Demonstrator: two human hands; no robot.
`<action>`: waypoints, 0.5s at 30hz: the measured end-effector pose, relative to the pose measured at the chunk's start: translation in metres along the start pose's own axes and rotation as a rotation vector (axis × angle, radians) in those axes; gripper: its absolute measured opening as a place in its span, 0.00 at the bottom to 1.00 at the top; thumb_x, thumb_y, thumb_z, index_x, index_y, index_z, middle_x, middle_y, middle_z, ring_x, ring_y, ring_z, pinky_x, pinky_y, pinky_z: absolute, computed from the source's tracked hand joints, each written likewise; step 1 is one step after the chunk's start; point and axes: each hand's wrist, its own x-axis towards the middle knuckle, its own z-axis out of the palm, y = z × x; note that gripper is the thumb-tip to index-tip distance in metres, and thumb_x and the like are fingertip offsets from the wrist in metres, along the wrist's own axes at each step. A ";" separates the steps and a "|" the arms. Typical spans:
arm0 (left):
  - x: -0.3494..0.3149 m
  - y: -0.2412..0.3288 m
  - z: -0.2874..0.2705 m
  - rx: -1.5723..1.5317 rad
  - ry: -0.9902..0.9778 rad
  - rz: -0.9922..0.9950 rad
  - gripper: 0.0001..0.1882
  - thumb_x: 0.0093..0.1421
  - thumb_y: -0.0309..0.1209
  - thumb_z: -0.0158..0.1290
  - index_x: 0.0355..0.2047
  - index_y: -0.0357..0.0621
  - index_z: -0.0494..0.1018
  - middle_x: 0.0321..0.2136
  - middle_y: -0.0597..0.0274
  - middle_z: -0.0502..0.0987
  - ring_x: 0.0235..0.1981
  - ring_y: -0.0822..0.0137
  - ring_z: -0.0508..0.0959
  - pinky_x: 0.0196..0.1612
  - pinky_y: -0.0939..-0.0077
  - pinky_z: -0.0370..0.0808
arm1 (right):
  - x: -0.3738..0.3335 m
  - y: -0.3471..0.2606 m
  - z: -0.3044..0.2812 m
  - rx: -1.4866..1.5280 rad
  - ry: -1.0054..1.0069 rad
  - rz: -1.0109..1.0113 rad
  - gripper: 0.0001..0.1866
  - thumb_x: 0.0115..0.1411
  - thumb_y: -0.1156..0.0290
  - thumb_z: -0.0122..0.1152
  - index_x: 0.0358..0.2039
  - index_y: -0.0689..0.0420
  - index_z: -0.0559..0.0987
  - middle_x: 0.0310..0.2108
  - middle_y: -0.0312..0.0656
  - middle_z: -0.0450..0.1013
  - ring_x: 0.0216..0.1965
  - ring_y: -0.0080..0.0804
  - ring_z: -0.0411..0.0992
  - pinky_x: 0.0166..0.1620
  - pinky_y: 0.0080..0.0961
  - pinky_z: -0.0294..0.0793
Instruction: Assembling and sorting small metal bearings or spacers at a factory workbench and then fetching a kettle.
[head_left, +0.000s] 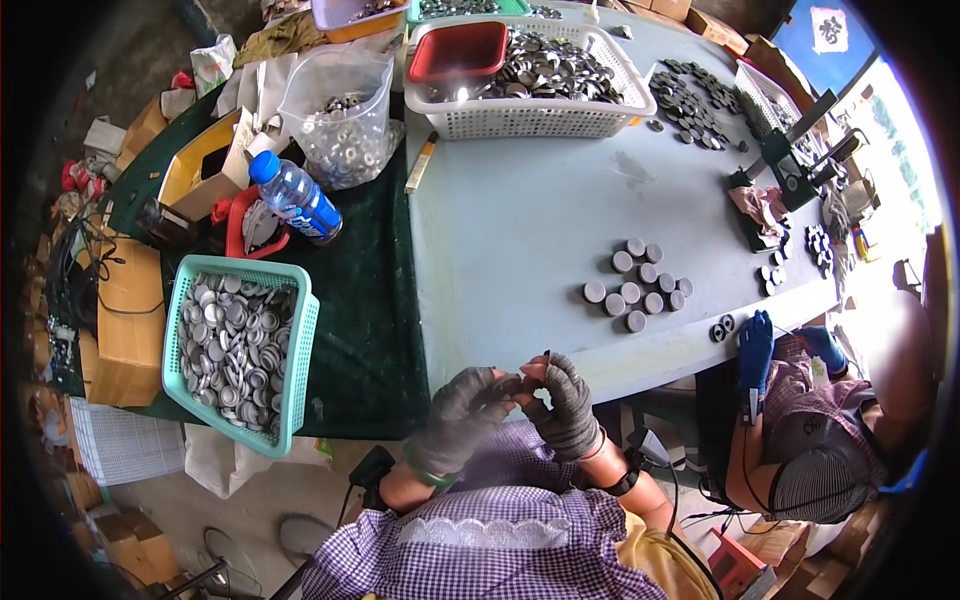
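Observation:
My left hand (455,418) and my right hand (564,408), both in grey fingerless gloves, meet in front of the table's near edge. Pinched between their fingertips is a small dark round part (511,386), partly covered by the fingers. Beyond them, a loose group of grey round caps (630,292) lies on the pale table (500,250). To the left, a mint-green basket (312,320) holds many grey round pieces.
A white basket (530,125) of dark discs with a red tray (458,50) stands at the back. Left are a clear bag of parts (345,130) and a bottle (297,200). A black hand press (790,165) stands right, near a co-worker's blue-gloved hand (756,352).

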 end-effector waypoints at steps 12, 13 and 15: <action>-0.007 -0.005 -0.005 -0.463 -0.032 -0.237 0.15 0.62 0.34 0.52 0.44 0.38 0.72 0.38 0.63 0.76 0.40 0.73 0.75 0.46 0.78 0.72 | 0.004 0.000 0.003 -0.138 -0.045 -0.125 0.14 0.47 0.79 0.66 0.35 0.57 0.74 0.34 0.45 0.71 0.31 0.41 0.72 0.32 0.31 0.73; -0.007 -0.011 -0.008 -0.596 -0.090 -0.286 0.16 0.64 0.38 0.50 0.45 0.38 0.71 0.39 0.63 0.76 0.41 0.73 0.75 0.46 0.78 0.72 | 0.003 0.003 0.006 -0.172 -0.037 -0.155 0.14 0.47 0.79 0.66 0.35 0.57 0.74 0.33 0.45 0.71 0.30 0.41 0.72 0.31 0.31 0.73; -0.012 -0.033 -0.003 -0.666 -0.066 -0.311 0.19 0.66 0.41 0.46 0.46 0.37 0.71 0.40 0.62 0.76 0.41 0.72 0.75 0.46 0.78 0.72 | 0.000 0.006 0.009 -0.147 -0.062 -0.113 0.13 0.48 0.78 0.65 0.35 0.54 0.73 0.35 0.45 0.70 0.30 0.43 0.72 0.30 0.33 0.73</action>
